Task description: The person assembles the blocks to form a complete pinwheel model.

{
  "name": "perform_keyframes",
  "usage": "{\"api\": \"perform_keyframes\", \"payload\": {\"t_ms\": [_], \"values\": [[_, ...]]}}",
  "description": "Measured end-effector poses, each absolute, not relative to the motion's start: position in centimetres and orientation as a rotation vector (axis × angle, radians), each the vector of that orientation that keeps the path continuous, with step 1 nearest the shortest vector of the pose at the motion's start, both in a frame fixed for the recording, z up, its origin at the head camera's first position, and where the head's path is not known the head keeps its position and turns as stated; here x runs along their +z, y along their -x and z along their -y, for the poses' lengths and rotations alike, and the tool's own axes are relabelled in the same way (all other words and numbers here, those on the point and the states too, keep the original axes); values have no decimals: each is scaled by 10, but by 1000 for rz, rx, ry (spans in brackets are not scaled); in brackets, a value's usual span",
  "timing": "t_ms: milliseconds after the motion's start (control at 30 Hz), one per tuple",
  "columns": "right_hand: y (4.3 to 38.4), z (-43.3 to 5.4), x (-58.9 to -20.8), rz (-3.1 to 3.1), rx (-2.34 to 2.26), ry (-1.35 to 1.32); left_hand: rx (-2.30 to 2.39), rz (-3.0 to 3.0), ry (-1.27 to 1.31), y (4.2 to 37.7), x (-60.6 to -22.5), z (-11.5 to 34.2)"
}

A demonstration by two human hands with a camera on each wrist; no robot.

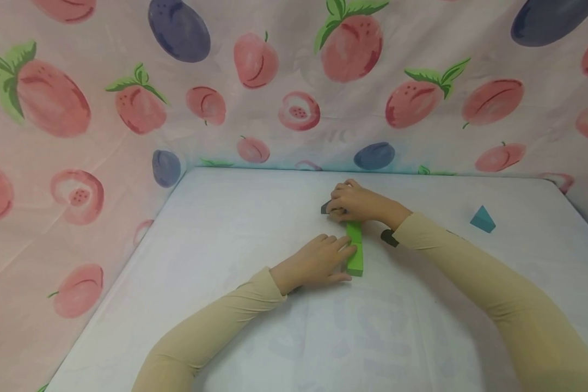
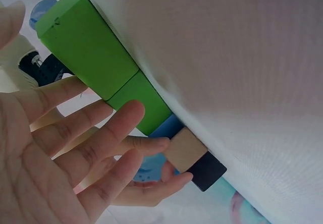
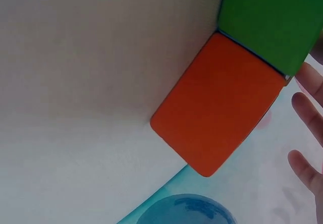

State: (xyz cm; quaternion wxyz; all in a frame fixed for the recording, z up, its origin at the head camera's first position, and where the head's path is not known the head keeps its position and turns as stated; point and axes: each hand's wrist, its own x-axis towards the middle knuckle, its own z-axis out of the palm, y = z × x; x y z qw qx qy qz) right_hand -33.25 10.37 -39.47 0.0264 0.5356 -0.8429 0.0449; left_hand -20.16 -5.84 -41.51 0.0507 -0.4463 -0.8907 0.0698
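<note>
Two bright green blocks (image 1: 355,265) lie end to end on the white table. My left hand (image 1: 318,261) is beside them, fingers fairly straight and spread, fingertips at their left side. In the left wrist view the row runs on with a blue block (image 2: 169,126), a plain wooden block (image 2: 185,150) and a black block (image 2: 207,171). At the row's far end my right hand (image 1: 357,202) reaches over from the right, its fingertips pinching the wooden block. An orange block (image 3: 219,105) sits against a green one in the right wrist view; the right hand hides it from the head view.
A teal wedge-shaped block (image 1: 483,219) stands apart at the right. Close to the right sleeve lies a dark rounded block (image 1: 389,238), partly covered by it. A fruit-print cloth (image 1: 299,71) hangs behind and to the left of the table (image 1: 225,218).
</note>
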Motion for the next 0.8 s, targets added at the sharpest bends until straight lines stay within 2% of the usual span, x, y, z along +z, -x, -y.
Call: {"api": "perform_keyframes", "payload": {"t_ms": [800], "values": [[331, -109, -393, 2600, 180, -1649, 212, 2709, 1361, 201, -414, 58]]}}
